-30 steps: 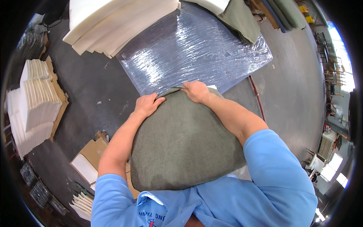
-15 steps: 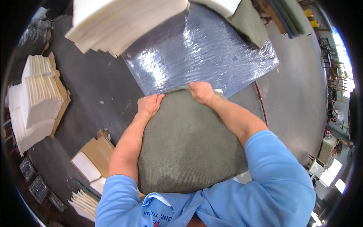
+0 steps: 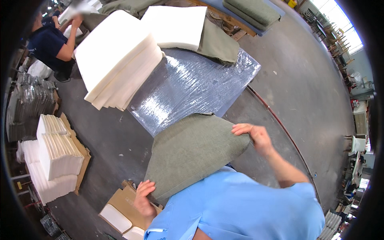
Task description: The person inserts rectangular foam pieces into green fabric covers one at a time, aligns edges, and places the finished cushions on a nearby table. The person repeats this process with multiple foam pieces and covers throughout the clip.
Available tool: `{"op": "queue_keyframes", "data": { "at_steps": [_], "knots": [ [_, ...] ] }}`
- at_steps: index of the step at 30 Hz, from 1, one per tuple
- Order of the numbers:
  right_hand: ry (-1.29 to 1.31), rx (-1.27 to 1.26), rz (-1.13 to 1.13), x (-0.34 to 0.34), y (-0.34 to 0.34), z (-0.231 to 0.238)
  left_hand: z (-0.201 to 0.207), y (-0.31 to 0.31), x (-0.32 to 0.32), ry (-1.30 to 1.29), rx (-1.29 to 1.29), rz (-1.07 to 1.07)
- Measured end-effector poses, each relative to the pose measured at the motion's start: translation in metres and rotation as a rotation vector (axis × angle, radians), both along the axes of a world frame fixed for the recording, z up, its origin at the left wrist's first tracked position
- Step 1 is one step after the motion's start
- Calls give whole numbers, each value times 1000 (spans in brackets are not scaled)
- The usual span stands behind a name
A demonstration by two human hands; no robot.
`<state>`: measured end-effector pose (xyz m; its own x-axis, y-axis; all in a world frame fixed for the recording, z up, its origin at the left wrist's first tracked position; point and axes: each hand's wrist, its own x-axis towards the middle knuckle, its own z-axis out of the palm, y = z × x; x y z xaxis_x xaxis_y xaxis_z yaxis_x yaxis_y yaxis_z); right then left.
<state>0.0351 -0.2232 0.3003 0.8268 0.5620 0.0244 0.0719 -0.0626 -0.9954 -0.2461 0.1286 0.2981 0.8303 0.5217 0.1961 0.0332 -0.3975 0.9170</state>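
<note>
At the near end of the plastic-wrapped table (image 3: 200, 76), a green cushion (image 3: 196, 146) is held slanted against the body, its far edge overlapping the table in view; whether the two touch cannot be told. The corner farther from the table is met by the left hand (image 3: 145, 198), its fingers spread over the edge, and the right corner is capped by the bent fingers of the right hand (image 3: 258, 140). Both thumbs are hidden, so how firmly it is gripped cannot be told. The cushion's upper face is fully covered and looks finished; its underside is not shown. On the table's left part, a stack of white foam (image 3: 120, 52) is left bare, and beyond its middle a white pad (image 3: 176, 26) appears only partly joined by green cloth (image 3: 218, 42).
</note>
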Motion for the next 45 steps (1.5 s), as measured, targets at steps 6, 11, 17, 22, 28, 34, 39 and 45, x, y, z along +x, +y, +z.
{"op": "queue_keyframes", "data": {
  "at_steps": [6,11,17,22,28,34,39,45],
  "knots": [
    [-65,143,-290,18,48,-30,-1,16,54,-86,174,188],
    [70,278,-371,44,77,-47,-21,42,73,-176,86,254],
    [220,444,-480,60,80,-101,-28,49,79,-177,97,325],
    [338,523,-526,63,75,-115,11,62,77,52,567,13],
    [426,329,-196,53,51,-70,65,22,109,317,850,-423],
    [-534,-538,519,40,75,85,79,6,142,559,642,-655],
    [-581,-832,802,28,126,94,70,7,176,670,378,-906],
    [-600,-1071,770,12,145,91,76,-6,177,782,471,-848]
  ]
}}
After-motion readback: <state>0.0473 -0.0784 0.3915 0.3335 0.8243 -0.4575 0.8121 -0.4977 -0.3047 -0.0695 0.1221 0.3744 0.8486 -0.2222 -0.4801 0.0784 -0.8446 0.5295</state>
